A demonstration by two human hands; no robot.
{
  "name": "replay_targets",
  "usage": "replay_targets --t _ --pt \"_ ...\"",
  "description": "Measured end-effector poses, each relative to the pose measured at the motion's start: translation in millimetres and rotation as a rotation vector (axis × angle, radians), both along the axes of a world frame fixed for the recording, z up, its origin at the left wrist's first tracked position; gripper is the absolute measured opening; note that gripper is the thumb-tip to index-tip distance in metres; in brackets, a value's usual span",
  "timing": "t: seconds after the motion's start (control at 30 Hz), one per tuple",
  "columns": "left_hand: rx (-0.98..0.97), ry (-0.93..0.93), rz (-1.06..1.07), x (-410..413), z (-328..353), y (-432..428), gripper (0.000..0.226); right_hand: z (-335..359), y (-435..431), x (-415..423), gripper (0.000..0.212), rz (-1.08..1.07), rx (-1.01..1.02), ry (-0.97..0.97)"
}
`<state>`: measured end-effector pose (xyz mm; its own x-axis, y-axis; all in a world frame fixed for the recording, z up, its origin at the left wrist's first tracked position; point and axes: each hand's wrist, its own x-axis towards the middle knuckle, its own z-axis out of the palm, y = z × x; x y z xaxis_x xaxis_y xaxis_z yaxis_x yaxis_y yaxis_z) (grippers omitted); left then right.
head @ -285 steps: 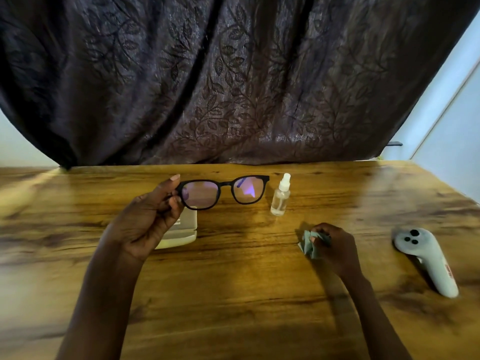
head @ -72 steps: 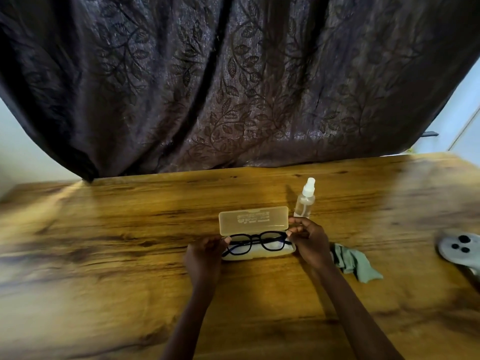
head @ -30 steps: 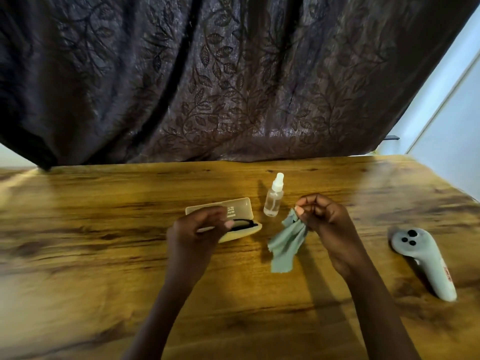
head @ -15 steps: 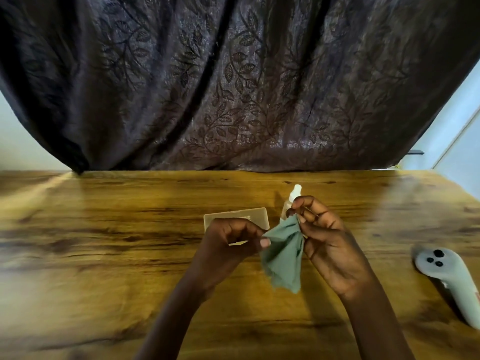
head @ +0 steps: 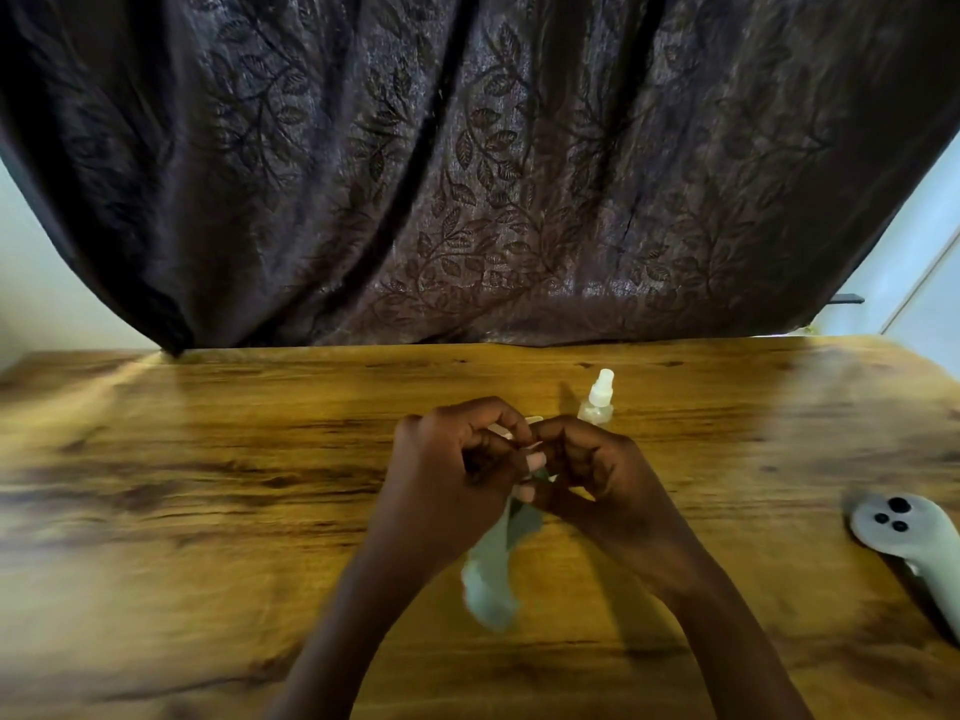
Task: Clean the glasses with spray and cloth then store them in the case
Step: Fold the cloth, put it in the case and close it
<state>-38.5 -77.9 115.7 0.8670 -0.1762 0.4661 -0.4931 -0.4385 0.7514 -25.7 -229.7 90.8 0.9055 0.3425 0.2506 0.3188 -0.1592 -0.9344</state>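
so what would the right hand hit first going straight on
Probably the left hand, pinching the same cloth; the right hand angles toward it, though depth is unclear.

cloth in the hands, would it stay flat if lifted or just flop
Probably flops: the cloth hangs limp below the left hand and right hand, which grip its top. Likely very light, since it looks thin. Being soft fabric, it should not roll or break.

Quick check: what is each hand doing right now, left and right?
Left hand: fingers curled, gripping the green cloth, which hangs below it.
Right hand: fingers curled, pinching the top of the same cloth.
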Motion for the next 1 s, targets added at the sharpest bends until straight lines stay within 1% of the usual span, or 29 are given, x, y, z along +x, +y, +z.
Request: replay_targets --t 0.13,0.27,0.37,0.5,0.57,0.6,0.67,0.7,0.77,0.83,0.87,0.93,1.0 --pt "-0.009 0.019 0.031 0 6 9 0.012 -1 -1 2 0.027 0.048 -0.003 0.010" --pt "-0.040 0.070 0.003 1 7 18 0.013 -6 -5 4 0.021 0.064 -0.056 0.040" --pt "0.014 0.063 -0.034 3 8 26 0.015 -9 -10 5 0.015 0.042 -0.081 0.033" --pt "0.046 0.100 -0.067 6 6 36 0.015 -11 -15 6 0.011 0.013 0.008 0.055" --pt "0.089 0.157 -0.128 5 7 42 0.024 -10 -17 8 0.005 0.004 0.070 0.084" --pt "0.133 0.178 -0.155 6 6 46 0.031 -8 -18 9 0.006 0.003 0.097 0.096" --pt "0.270 0.167 -0.139 6 3 51 0.040 -7 -22 12 0.006 0.004 0.146 0.111" --pt "0.335 0.148 -0.105 7 2 52 0.039 -6 -24 13 0.007 0.007 0.166 0.110" --pt "0.398 0.093 -0.068 7 1 53 0.028 -4 -26 15 0.010 0.017 0.216 0.108" --pt "0.366 0.040 -0.073 8 1 53 0.017 -3 -27 17 0.013 0.034 0.290 0.120" --pt "0.330 0.018 -0.069 8 2 54 0.014 -2 -28 18 0.013 0.040 0.328 0.131" --pt "0.218 -0.013 -0.012 11 5 56 0.015 2 -30 22 0.012 0.033 0.366 0.137" --pt "0.073 -0.015 0.062 16 9 57 0.014 9 -30 28 0.012 -0.002 0.340 0.111"
